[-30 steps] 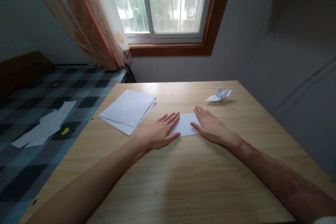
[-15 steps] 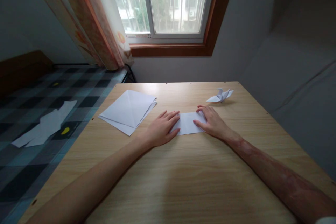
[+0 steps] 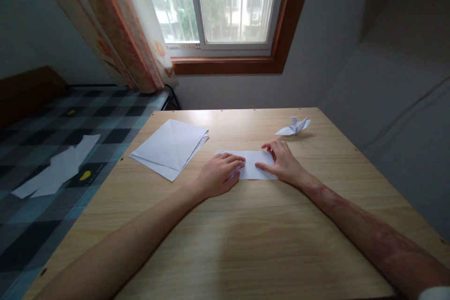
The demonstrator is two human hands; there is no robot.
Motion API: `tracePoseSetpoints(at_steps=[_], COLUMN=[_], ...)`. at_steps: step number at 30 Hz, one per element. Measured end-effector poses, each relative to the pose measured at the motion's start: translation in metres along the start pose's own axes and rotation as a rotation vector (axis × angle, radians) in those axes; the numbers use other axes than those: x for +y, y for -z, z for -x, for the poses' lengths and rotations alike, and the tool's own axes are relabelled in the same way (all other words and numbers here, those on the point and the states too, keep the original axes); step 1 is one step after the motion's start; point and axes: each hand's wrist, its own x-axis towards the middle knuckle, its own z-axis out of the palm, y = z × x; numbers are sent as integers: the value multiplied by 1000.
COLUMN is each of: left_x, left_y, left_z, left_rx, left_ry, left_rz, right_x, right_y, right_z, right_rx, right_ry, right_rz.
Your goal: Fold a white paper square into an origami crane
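A narrow folded strip of white paper (image 3: 250, 171) lies flat on the wooden table, its long side running left to right. My left hand (image 3: 222, 173) rests over the strip's left part, fingers slightly bent and lying on it, the thumb close to its near edge. At the right end, my right hand (image 3: 281, 161) has its thumb on the paper and its fingers spread apart from it near the far edge. Both hands cover parts of the strip. Behind my right hand stands a folded white paper crane (image 3: 294, 126).
Several white paper sheets (image 3: 172, 143) lie in a loose stack on the table's (image 3: 225, 243) left side. More cut paper pieces (image 3: 65, 168) lie on the checked bed (image 3: 31, 225) to the left. A window (image 3: 235, 4) and a curtain (image 3: 130, 33) are beyond the table.
My left fingers have bent a little and slid slightly right, so the strip's far left corner now shows. My right fingertips have lifted slightly and shifted left. The view has shifted slightly.
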Motion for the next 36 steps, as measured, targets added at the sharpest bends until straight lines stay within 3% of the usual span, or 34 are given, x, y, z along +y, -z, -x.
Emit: tracePoseSetpoints(at_steps=[7,11,15,21,27,30,33,36], left_x=[0,-1,-2,-1,2,5,8,9], left_y=[-1,0,-1,-2,0,2,5,5], left_z=[0,0,1,0,-1,-1,-1,-2], left_rx=[29,77,107,93,96,122,135,153], left_ry=[-10,18,13,-87,-71,-73,-88,-66], left_rz=[-13,-84,-165,-120,-56,-30,-15,-20], right_x=[-1,-4,-9,-19,-27,-29,-33,-38], right_y=[-6,-8,-8,-5,0,1,2,5], right_z=[-1,1,2,3,2,1,2,5], right_rx=[-20,-49,-8,97,0,17,54,-36], right_ry=[-181,-216,-201,-241,-290,-232,-79,90], right_rz=[-404,-539,-517,-442,-387,-304,-258,-191])
